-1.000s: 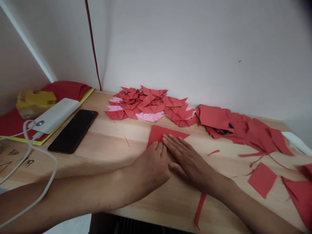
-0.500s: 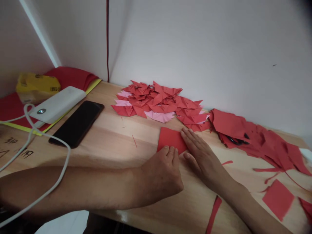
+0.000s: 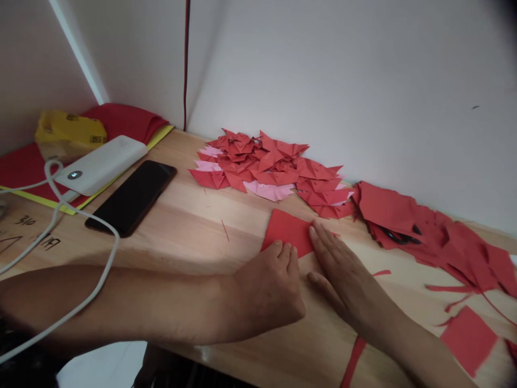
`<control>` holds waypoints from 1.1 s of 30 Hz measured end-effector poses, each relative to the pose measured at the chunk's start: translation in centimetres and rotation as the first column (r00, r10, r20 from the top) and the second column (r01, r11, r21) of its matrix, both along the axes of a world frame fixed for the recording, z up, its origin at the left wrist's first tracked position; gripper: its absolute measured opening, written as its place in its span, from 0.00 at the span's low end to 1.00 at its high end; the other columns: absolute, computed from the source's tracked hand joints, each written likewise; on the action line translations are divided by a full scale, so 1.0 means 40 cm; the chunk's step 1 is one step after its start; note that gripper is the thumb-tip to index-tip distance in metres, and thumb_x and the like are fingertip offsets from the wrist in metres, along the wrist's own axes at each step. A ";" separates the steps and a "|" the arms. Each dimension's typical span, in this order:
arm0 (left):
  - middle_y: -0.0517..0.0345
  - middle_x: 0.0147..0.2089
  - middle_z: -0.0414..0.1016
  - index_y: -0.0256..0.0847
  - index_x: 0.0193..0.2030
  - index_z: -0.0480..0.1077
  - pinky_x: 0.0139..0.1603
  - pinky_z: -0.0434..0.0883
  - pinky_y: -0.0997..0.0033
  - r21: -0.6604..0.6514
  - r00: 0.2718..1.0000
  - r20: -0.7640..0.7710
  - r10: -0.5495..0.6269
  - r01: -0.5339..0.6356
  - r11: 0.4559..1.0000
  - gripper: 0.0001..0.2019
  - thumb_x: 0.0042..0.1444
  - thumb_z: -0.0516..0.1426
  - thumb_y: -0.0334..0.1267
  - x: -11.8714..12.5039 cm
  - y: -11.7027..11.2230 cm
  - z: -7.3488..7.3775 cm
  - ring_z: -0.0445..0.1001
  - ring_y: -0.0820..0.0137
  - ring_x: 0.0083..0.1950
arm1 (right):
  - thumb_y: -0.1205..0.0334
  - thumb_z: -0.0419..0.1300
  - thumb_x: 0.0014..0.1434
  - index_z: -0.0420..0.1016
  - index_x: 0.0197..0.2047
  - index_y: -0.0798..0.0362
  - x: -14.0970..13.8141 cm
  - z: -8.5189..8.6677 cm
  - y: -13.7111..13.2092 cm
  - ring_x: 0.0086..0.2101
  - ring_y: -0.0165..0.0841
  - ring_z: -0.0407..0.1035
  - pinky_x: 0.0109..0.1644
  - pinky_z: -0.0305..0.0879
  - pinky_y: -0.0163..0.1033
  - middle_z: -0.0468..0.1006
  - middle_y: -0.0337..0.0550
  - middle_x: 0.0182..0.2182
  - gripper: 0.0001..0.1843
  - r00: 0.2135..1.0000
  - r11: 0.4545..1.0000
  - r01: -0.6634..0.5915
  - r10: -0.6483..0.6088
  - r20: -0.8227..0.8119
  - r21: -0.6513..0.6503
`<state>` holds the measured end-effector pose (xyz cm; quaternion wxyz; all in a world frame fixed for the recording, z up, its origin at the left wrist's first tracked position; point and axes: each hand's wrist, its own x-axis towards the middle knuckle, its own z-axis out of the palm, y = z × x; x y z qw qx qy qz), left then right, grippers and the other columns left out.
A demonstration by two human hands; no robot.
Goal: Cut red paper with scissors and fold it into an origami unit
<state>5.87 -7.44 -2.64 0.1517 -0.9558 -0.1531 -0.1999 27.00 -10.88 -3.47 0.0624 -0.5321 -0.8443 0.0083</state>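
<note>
On the table in front of me lies a square of red paper (image 3: 287, 229), seemingly folded. My left hand (image 3: 272, 288) is curled, its fingers pressed together over the paper's near edge. Flat beside it, with fingers stretched out and thumb apart, my right hand (image 3: 343, 272) touches the paper's right edge with its fingertips. Behind the paper is a heap of folded red and pink paper pieces (image 3: 262, 170) with pointed corners. The underside of the left fingers is hidden.
A stack of red paper (image 3: 452, 242) with dark-handled scissors (image 3: 398, 236) in it lies at right. Red strips (image 3: 355, 358) and a red square (image 3: 469, 339) lie nearby. At left are a black phone (image 3: 131, 198), a white power bank (image 3: 103, 164) with cable, and a yellow packet (image 3: 70, 134).
My right hand has slid slightly right along the paper's edge, its thumb farther from my left hand. My left hand keeps pressing the paper. The camera view has shifted a little.
</note>
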 end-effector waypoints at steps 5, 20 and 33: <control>0.30 0.48 0.76 0.27 0.40 0.77 0.44 0.71 0.53 0.015 0.999 -0.053 0.002 -0.001 1.000 0.10 0.56 0.57 0.31 -0.002 -0.001 0.003 0.77 0.54 0.47 | 0.52 0.45 0.67 0.32 0.72 0.60 0.043 -0.009 0.006 0.66 0.47 0.46 0.63 0.56 0.57 0.48 0.63 0.68 0.38 0.990 0.990 0.128 -0.131 0.054 0.054; 0.37 0.36 0.77 0.24 0.39 0.75 0.37 0.71 0.60 0.011 0.999 -0.040 -0.032 0.032 0.999 0.09 0.55 0.54 0.25 -0.012 0.001 0.039 0.75 0.61 0.35 | 0.55 0.47 0.66 0.61 0.64 0.62 -0.057 0.057 -0.048 0.59 0.43 0.63 0.59 0.66 0.51 0.64 0.58 0.62 0.28 0.990 0.989 -0.121 0.113 0.087 0.084; 0.37 0.40 0.78 0.31 0.32 0.76 0.36 0.71 0.59 0.005 0.995 -0.096 -0.042 0.043 0.999 0.06 0.55 0.57 0.29 -0.007 -0.007 0.017 0.76 0.60 0.39 | 0.59 0.51 0.65 0.73 0.49 0.56 0.010 0.048 0.016 0.45 0.43 0.70 0.47 0.68 0.49 0.75 0.54 0.45 0.16 0.978 0.962 0.188 -0.164 -0.130 0.198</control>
